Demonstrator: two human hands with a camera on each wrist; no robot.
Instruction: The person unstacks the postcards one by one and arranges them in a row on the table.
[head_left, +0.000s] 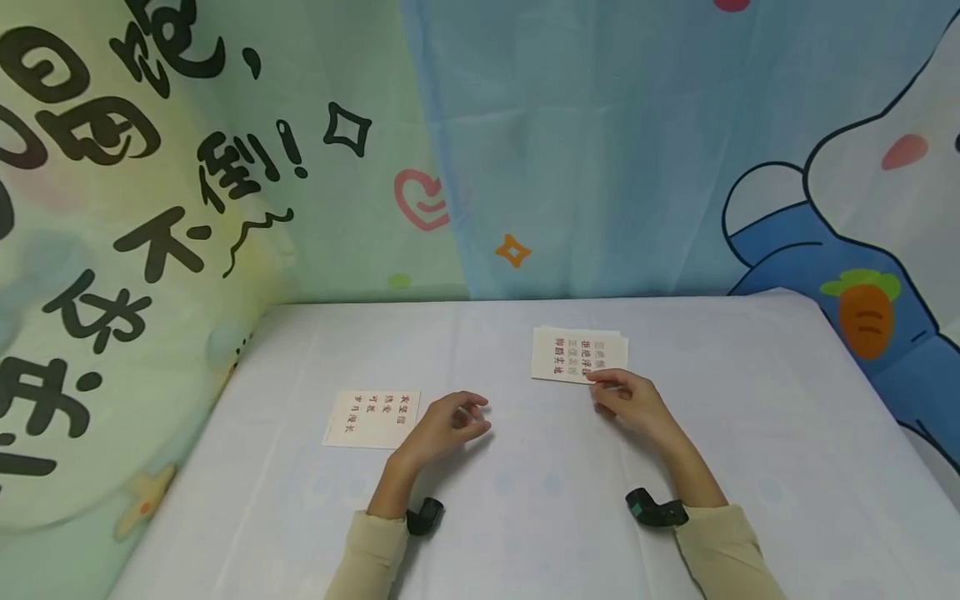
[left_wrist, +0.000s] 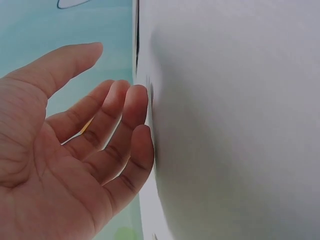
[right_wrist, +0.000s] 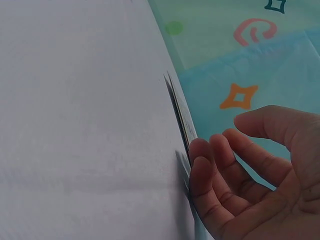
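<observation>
Two piles of cream cards printed with dark red characters lie on the table. The left cards (head_left: 369,418) are beside my left hand (head_left: 444,429), whose loosely bent fingers hold nothing; the left wrist view shows the thumb (left_wrist: 75,60) standing apart from the fingers. Farther back, the right cards (head_left: 561,354) form a slightly uneven stack. My right hand (head_left: 633,404) has its fingertips over the near right corner of that stack. In the right wrist view, the card edges (right_wrist: 176,107) run up to the fingers and the thumb (right_wrist: 265,120) is spread away. Whether the fingertips touch the cards, I cannot tell.
A white cloth covers the table (head_left: 525,517). Behind it hangs a printed backdrop (head_left: 600,167) with cartoon figures and large black characters. Black wrist cameras sit on both wrists, at the ends of pale sleeves (head_left: 727,550).
</observation>
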